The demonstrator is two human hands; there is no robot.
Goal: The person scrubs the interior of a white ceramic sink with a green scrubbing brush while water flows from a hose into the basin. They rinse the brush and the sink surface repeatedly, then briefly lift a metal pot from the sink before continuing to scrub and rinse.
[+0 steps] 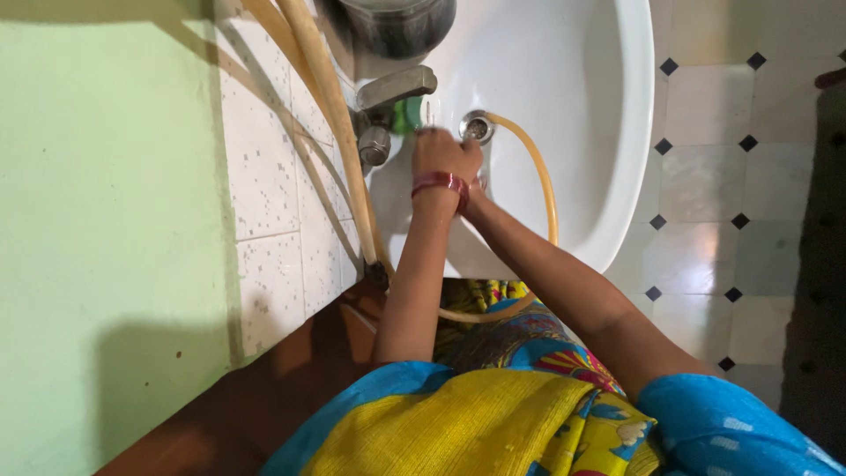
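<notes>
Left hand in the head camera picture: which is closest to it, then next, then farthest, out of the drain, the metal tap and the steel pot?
From the left hand:
1. Drain, just right of the hand, in the basin.
2. Metal tap, a little up and left, at the wall side.
3. Steel pot, at the picture's top edge, past the tap.

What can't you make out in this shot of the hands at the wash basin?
- Right hand, head view: almost wholly hidden behind the left hand and wrist; its grip cannot be told.
- Left fingers: curled away from the camera; whether they hold anything is unclear.
- Dark metal vessel: cut off by the top edge.
- Yellow hose: its lower run disappears under the basin rim and the arms.
- Running water: not discernible.
</notes>
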